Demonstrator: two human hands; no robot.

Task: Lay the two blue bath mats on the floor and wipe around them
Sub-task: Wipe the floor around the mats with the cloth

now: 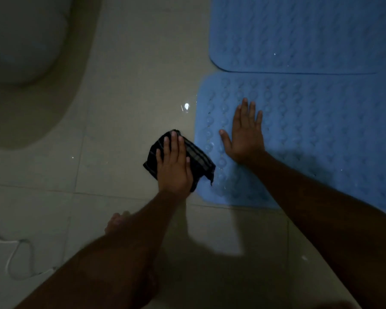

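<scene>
Two blue bath mats lie flat on the tiled floor at the right, edge to edge: the far mat [303, 32] and the near mat [321, 134], both covered in round bumps. My right hand [245, 134] rests flat with spread fingers on the near mat's left part. My left hand [173, 161] presses flat on a dark checked cloth [200, 160] on the floor tile, right at the near mat's left edge; one corner of the cloth overlaps the mat.
A white toilet bowl [20, 41] stands at the upper left over a darker floor patch. A white cord [20, 259] snakes across the tiles at the lower left. My bare foot [116, 221] stands behind my left arm. Wet glints [186, 106] show on the tile.
</scene>
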